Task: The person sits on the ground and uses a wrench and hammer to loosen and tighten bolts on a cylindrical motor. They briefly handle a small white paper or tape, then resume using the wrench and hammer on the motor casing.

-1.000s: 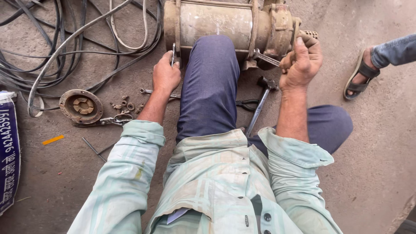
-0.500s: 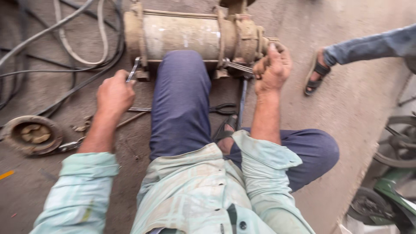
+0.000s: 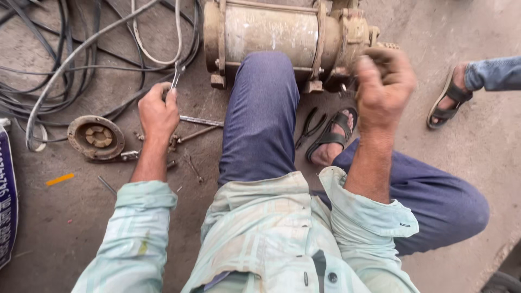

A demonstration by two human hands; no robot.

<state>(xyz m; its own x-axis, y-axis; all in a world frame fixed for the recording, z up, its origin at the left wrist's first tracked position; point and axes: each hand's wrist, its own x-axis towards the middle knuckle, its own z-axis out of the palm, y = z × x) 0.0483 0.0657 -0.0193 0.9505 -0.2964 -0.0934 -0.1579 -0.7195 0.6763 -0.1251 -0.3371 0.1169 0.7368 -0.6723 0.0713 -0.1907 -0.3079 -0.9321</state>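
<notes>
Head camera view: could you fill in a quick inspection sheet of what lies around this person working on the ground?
Surface: bare concrete floor, dusty and stained.
Job's things: rusty cylindrical motor housing lying on its side; the person's leg rests against it.
Clutter: round metal cover, loose rods and bolts, pliers, orange scrap.
Hands: left hand grips a wrench at the housing's left end; right hand, blurred, is at the right end.
Cables: black and white cables lying loose at upper left.
Surroundings: another person's sandalled foot at right.

left hand (image 3: 158, 110) is gripping a spanner (image 3: 176, 76) beside the rusty motor casing (image 3: 279, 35); right hand (image 3: 384, 81) is pressing against its other end.
</notes>
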